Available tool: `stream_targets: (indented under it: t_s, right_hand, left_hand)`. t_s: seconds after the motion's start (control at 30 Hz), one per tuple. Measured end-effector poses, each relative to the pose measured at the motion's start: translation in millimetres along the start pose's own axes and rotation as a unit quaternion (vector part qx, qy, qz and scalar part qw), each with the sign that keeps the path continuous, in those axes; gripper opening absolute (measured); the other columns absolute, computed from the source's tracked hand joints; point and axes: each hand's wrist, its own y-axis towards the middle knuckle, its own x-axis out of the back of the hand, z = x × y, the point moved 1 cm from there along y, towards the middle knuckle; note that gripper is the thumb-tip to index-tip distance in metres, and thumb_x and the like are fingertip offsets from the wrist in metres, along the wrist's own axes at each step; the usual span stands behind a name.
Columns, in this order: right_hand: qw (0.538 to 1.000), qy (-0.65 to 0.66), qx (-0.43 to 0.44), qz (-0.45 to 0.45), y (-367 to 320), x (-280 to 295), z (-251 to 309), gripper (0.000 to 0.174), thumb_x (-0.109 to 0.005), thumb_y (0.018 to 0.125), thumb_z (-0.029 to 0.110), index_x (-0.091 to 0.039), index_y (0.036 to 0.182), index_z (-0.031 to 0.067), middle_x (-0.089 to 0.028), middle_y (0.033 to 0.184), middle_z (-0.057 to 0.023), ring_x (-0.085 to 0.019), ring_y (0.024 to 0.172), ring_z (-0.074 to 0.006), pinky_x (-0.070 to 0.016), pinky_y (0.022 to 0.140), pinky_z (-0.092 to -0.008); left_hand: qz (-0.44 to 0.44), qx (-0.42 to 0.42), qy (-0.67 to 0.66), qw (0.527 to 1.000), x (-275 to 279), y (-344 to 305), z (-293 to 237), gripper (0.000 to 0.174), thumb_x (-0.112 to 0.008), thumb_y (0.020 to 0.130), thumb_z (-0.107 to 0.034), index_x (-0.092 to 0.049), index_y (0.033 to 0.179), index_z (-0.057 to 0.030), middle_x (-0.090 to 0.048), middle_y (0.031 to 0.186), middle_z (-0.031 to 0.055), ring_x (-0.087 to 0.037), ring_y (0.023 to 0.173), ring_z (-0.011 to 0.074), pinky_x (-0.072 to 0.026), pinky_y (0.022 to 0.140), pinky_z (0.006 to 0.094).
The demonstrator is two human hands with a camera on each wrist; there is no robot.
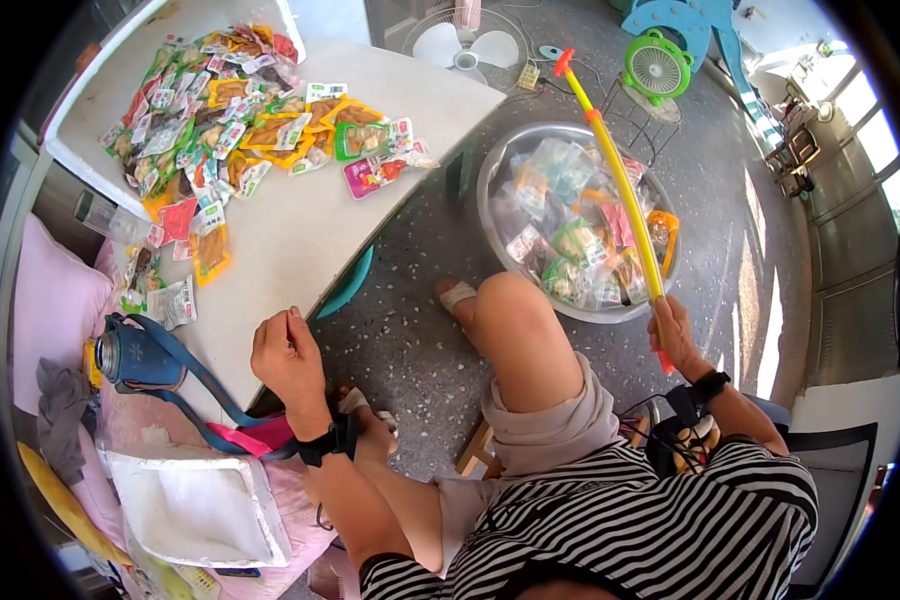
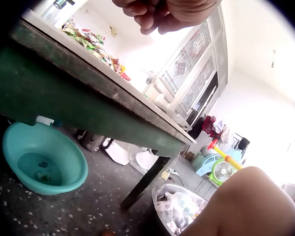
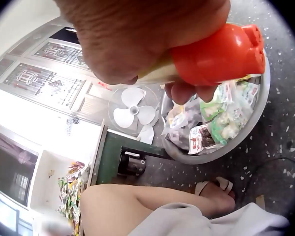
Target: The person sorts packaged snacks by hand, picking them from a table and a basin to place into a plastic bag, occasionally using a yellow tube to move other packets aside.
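Note:
My right hand [image 1: 676, 332] grips a long yellow stick [image 1: 618, 172] near its lower end, fingers wrapped round it. A red T-shaped piece tops the far end, and an orange band circles the shaft. In the right wrist view the stick's red end cap [image 3: 221, 54] pokes out of the fist. The stick slants up across a metal basin [image 1: 492, 215] full of clear and colored food packets [image 1: 580, 240]. Near the table's edge my left hand [image 1: 288, 352] is raised, fingers loosely curled with nothing visible in them; the left wrist view shows its fingers [image 2: 147, 19] at the top.
Many snack packets [image 1: 210, 120] spill from a white foam box [image 1: 80, 110] onto the table [image 1: 300, 235]. A blue bottle [image 1: 145, 355] with a strap lies left, above a foam lid [image 1: 205, 505]. Beneath the table sits a teal basin [image 2: 78, 167]. A green fan [image 1: 658, 68] stands behind the metal basin.

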Motion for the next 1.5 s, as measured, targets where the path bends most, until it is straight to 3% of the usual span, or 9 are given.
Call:
stream_targets:
  t_s: [0.17, 0.4, 0.67, 0.9, 1.03, 1.13, 1.23, 1.37, 1.5]
  right_hand:
    - [0.981, -0.133, -0.113, 0.078, -33.9, 28.5, -32.4, 0.041, -0.043, 0.096, 0.042, -0.051, 0.089, 0.0025, -0.053, 0.063, -0.0062, -0.051, 0.044, -0.0132, -0.0425, 0.038, -0.0279]
    - [0.950, -0.195, -0.200, 0.141, -1.3, -6.0, -54.0, 0.043, -0.044, 0.095, 0.043, -0.051, 0.088, 0.0013, -0.054, 0.063, -0.0076, -0.053, 0.044, -0.0143, -0.0433, 0.038, -0.0284]
    - [0.979, -0.121, -0.139, 0.091, -27.5, 7.6, -75.8, 0.043, -0.044, 0.095, 0.043, -0.050, 0.087, 0.0012, -0.054, 0.062, -0.0086, -0.053, 0.044, -0.0150, -0.0437, 0.037, -0.0291]
    - [0.969, -0.143, -0.116, 0.166, 64.1, -51.4, -56.4, 0.047, -0.045, 0.093, 0.045, -0.050, 0.082, 0.0001, -0.054, 0.057, -0.0087, -0.053, 0.042, -0.0166, -0.0450, 0.037, -0.0313]
    - [0.972, -0.090, -0.121, 0.182, 68.7, -60.1, -64.0, 0.049, -0.043, 0.093, 0.046, -0.051, 0.082, -0.0004, -0.054, 0.057, -0.0089, -0.053, 0.042, -0.0173, -0.0455, 0.037, -0.0318]
    - [0.979, -0.044, -0.130, 0.151, 33.5, -49.2, -64.5, 0.046, -0.044, 0.094, 0.046, -0.053, 0.089, 0.0008, -0.054, 0.060, -0.0083, -0.052, 0.043, -0.0166, -0.0442, 0.037, -0.0303]
    - [0.990, 0.031, -0.120, 0.065, 2.0, -42.0, -62.2, 0.043, -0.044, 0.095, 0.045, -0.052, 0.091, 0.0028, -0.053, 0.061, -0.0070, -0.051, 0.043, -0.0150, -0.0420, 0.037, -0.0286]
    - [1.000, 0.027, 0.007, -0.007, 5.7, -46.6, -38.6, 0.036, -0.047, 0.097, 0.041, -0.050, 0.089, 0.0055, -0.053, 0.062, -0.0055, -0.048, 0.043, -0.0119, -0.0403, 0.039, -0.0274]
    - [0.963, -0.133, 0.233, -0.042, 54.8, -69.1, 23.7, 0.028, -0.052, 0.095, 0.031, -0.053, 0.098, 0.0030, -0.049, 0.064, -0.0025, -0.050, 0.055, -0.0102, -0.0416, 0.049, -0.0266]
  left_hand:
    - [0.004, 0.008, 0.009, 1.000, -0.5, 0.8, -1.4, 0.008, -0.061, 0.085, -0.006, -0.062, 0.080, -0.0003, -0.060, 0.070, 0.0150, -0.057, 0.061, 0.0331, -0.0440, 0.054, 0.0411]
    - [0.009, -0.001, 0.018, 1.000, -0.3, 3.3, 1.7, 0.008, -0.062, 0.085, -0.007, -0.062, 0.080, -0.0005, -0.060, 0.071, 0.0151, -0.057, 0.062, 0.0330, -0.0441, 0.054, 0.0407]
    - [0.024, 0.016, 0.006, 1.000, -2.4, -0.2, -2.1, 0.008, -0.062, 0.085, -0.007, -0.062, 0.080, -0.0007, -0.059, 0.069, 0.0137, -0.056, 0.062, 0.0317, -0.0436, 0.054, 0.0397]
    - [0.050, 0.000, 0.011, 0.999, -7.4, -1.6, -1.7, 0.010, -0.062, 0.084, -0.008, -0.062, 0.078, -0.0006, -0.059, 0.068, 0.0140, -0.056, 0.062, 0.0321, -0.0446, 0.056, 0.0410]
    - [0.049, 0.005, 0.021, 0.999, -2.1, -1.6, 3.6, 0.011, -0.062, 0.085, -0.009, -0.062, 0.079, 0.0008, -0.059, 0.068, 0.0151, -0.056, 0.059, 0.0313, -0.0436, 0.055, 0.0393]
    - [0.040, 0.013, 0.021, 0.999, 1.8, 0.3, 2.9, 0.013, -0.062, 0.085, -0.010, -0.062, 0.079, 0.0018, -0.059, 0.067, 0.0157, -0.056, 0.058, 0.0312, -0.0434, 0.055, 0.0386]
    - [0.045, 0.018, 0.020, 0.999, 1.0, 1.4, 1.8, 0.013, -0.062, 0.085, -0.010, -0.062, 0.079, 0.0018, -0.059, 0.067, 0.0159, -0.056, 0.058, 0.0315, -0.0435, 0.055, 0.0388]
    - [0.047, 0.018, 0.022, 0.999, 1.7, 1.4, 0.0, 0.012, -0.063, 0.084, -0.010, -0.062, 0.079, 0.0013, -0.059, 0.068, 0.0164, -0.056, 0.058, 0.0323, -0.0438, 0.055, 0.0396]
    - [0.030, 0.009, 0.024, 0.999, 2.3, -0.9, 3.6, 0.011, -0.063, 0.083, -0.009, -0.062, 0.077, 0.0008, -0.058, 0.067, 0.0166, -0.056, 0.058, 0.0328, -0.0432, 0.054, 0.0403]
